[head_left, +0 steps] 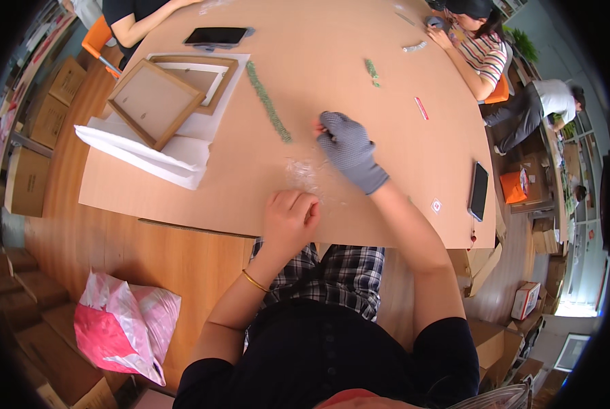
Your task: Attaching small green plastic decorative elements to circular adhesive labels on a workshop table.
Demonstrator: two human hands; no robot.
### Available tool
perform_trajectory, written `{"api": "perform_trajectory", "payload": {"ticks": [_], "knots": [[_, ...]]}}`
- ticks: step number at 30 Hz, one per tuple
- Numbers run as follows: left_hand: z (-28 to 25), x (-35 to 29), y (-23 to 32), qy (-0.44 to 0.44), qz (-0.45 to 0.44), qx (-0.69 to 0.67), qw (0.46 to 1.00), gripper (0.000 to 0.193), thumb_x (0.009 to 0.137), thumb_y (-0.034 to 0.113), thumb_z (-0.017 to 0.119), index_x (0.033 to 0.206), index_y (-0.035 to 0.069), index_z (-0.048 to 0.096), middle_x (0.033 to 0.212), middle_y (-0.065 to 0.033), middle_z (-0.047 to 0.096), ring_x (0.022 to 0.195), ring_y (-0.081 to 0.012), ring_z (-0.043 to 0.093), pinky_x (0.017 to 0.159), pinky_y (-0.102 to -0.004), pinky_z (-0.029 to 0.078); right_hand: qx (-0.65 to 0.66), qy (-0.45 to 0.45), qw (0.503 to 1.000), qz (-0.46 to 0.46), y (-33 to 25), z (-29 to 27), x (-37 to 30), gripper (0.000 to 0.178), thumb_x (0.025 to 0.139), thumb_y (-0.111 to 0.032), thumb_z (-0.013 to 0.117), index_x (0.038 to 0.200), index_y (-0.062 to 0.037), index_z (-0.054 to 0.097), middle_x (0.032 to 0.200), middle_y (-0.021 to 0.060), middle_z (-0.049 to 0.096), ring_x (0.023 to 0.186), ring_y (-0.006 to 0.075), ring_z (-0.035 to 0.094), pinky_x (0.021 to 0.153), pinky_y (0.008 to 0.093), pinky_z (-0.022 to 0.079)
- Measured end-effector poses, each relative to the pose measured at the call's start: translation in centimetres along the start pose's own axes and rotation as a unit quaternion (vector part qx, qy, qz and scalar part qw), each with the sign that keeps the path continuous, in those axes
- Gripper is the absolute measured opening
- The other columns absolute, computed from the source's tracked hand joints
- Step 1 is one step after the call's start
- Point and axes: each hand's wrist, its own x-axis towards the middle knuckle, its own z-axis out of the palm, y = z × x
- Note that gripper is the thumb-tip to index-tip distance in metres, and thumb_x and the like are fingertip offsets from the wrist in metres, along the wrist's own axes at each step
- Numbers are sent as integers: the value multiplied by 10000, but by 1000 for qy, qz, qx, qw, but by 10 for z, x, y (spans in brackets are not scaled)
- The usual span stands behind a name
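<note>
My right hand (pixel 346 145) wears a grey knitted glove with bare fingertips. It is closed over the middle of the table, and whatever its fingers hold is hidden. Bare and curled, my left hand (pixel 292 213) rests by the near table edge; its palm side does not show. Between the two hands lies a crumpled bit of clear plastic (pixel 302 172). A long narrow row of small green pieces (pixel 267 102) stretches away to the left of my right hand. Farther off to the right is a small green cluster (pixel 371 71).
Wooden picture frames (pixel 156 102) lie on white wrapping (pixel 138 151) at the left of the table (pixel 386 211). Phones lie at the far left (pixel 215 37) and right (pixel 478 191). A red-and-white stick (pixel 421 108) lies farther in. Two people sit across; another bends over shelves.
</note>
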Motion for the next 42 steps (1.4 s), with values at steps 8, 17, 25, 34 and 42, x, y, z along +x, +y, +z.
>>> {"api": "perform_trajectory", "payload": {"ticks": [8,17,25,34,42], "knots": [[2,-2,-3,-7,-21,50,999,154,804,46,770,909,113,678,902,-38,687,857,-263,648,860,-410,461,-72,-99,986,116,12,-129,-74,183,848,-66,757,1028,-41,737,888,124,708,716,245,690,677,339,561],[3,0,-3,-13,-6,62,998,156,843,23,736,971,99,690,974,-57,712,917,-259,655,887,-405,461,-85,-100,987,90,6,-119,-145,208,852,-145,776,1048,-80,751,943,96,720,836,270,718,729,371,598],[0,14,47,-40,-70,-160,984,170,872,-1,753,1029,62,735,964,-91,722,839,-237,696,755,-350,551,98,-74,987,108,-32,-106,-137,199,902,-62,765,1095,-37,725,985,131,710,802,255,704,701,333,565],[7,19,68,-68,-68,-251,963,122,882,-58,750,989,-2,729,933,-91,725,837,-199,691,749,-324,553,465,-65,839,275,-53,-95,-134,180,947,-29,754,1115,12,705,962,44,708,771,94,671,652,249,560],[-3,23,64,-44,84,-94,991,176,818,1,782,973,51,714,920,-72,699,821,-265,689,703,-371,545,533,-58,784,313,-53,-86,-140,168,940,-70,782,1081,11,740,850,35,701,709,86,664,602,229,528]]}}
